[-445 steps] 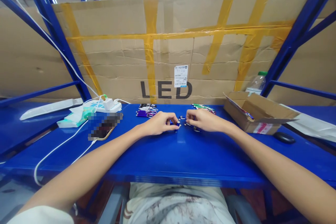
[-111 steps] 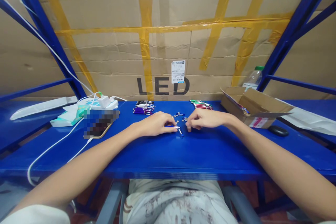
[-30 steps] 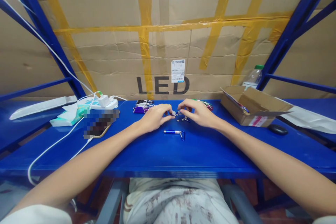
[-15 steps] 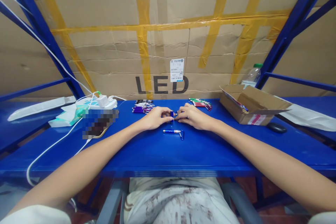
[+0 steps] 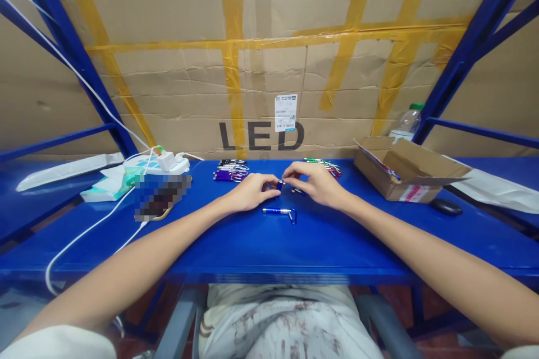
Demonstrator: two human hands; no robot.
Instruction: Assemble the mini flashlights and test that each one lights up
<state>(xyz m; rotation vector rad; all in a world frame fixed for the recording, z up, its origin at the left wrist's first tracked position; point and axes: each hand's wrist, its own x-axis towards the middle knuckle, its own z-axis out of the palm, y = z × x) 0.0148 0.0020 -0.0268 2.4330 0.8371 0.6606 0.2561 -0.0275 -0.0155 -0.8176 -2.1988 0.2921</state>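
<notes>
My left hand pinches a short blue metal tube between thumb and fingers and holds it upright just above the tabletop. The fingertips of my right hand are closed together at the tube's upper end; whatever is between them is too small to make out. Under my right hand lies a small dark piece with a shiny end, partly covered by the fingers. Nearer to me a blue keychain flashlight with a blue carabiner clip rests flat on the blue table.
Behind my hands lie purple, silver and black keychain flashlights on the left, green and red ones on the right. An open cardboard box, a black mouse, a phone, a tissue pack and a power strip stand around.
My right hand has risen from beside the tube to its upper end, uncovering the small dark piece on the table. My left hand keeps hold of the tube.
</notes>
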